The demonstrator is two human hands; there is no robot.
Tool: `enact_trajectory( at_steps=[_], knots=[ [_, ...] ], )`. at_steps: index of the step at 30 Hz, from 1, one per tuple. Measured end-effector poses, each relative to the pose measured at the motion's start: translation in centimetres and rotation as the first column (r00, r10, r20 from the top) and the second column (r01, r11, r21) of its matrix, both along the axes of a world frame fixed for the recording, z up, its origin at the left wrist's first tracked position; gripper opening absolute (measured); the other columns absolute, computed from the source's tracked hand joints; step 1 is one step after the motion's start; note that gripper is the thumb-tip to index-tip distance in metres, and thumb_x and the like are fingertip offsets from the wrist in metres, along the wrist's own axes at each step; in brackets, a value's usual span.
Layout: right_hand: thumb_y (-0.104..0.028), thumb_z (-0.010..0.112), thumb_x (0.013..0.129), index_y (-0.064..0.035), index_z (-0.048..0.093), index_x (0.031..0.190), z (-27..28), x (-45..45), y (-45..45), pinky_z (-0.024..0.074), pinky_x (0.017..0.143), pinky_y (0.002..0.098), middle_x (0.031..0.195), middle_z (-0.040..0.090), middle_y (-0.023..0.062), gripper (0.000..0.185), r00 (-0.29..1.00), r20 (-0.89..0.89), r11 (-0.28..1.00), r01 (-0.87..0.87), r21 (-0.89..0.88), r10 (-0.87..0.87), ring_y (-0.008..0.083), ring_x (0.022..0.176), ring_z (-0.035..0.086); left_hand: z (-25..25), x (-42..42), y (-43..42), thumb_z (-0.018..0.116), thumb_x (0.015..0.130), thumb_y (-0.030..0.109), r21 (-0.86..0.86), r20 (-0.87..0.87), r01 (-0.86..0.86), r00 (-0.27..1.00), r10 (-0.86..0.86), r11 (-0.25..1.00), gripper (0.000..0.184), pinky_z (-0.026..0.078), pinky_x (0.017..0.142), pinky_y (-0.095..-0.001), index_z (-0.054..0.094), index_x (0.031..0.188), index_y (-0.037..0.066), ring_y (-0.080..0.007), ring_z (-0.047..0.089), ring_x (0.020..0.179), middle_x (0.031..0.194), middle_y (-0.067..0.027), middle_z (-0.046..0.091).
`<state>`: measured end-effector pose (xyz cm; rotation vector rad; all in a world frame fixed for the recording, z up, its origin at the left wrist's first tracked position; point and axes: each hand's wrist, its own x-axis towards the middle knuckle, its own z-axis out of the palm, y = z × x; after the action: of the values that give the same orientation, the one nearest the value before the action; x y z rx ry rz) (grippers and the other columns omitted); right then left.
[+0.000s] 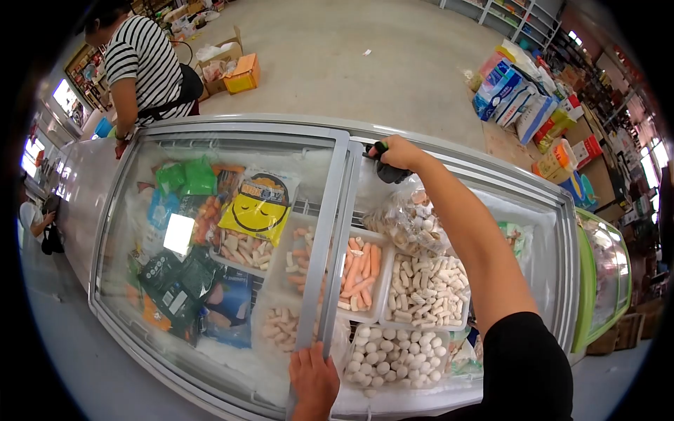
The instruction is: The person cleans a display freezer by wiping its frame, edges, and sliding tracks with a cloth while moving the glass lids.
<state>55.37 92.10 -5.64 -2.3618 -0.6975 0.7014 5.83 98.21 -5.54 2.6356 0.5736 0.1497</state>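
A chest freezer point(554, 210) with a sliding glass lid point(232, 151) fills the middle of the view. My left hand point(314, 379) grips the near end of the lid's grey frame. At the far rim, my right hand point(399, 154) is closed on a black handled tool point(392, 172) whose exact kind I cannot make out. Below my right arm, the open side shows a tray of orange sticks point(360, 270), a tray of short pale pieces point(425, 288), a tray of white balls point(394, 354) and a clear bag of round pieces point(414, 221).
Under the glass lie a yellow smiling-face pack point(258, 207) and dark packs point(172, 288). Beyond the freezer's left end stands a person in a striped shirt point(151, 67). Boxes point(242, 74) sit on the floor point(337, 56); packaged goods point(519, 102) are at the right, beside a green-framed freezer point(583, 281).
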Motion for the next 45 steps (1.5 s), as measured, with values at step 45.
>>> enact_trajectory(
  at_steps=[45],
  knots=[
    [-0.013,0.050,0.085,-0.0011,0.058,0.092,-2.0,0.2,-12.4,0.0529,0.077,0.0420,0.091,0.067,0.0199,0.016,0.706,0.705,0.930,0.217,-0.297,0.061,0.0338,0.090,0.065,-0.2,0.8,-3.3,0.067,0.068,0.001,0.269,-0.089,-0.074,0.991,0.102,0.960,0.049,0.040,0.080,-0.0470,0.048,0.113,-0.006,-0.0375,0.048,0.094,0.099,-0.0192,0.049]
  ],
)
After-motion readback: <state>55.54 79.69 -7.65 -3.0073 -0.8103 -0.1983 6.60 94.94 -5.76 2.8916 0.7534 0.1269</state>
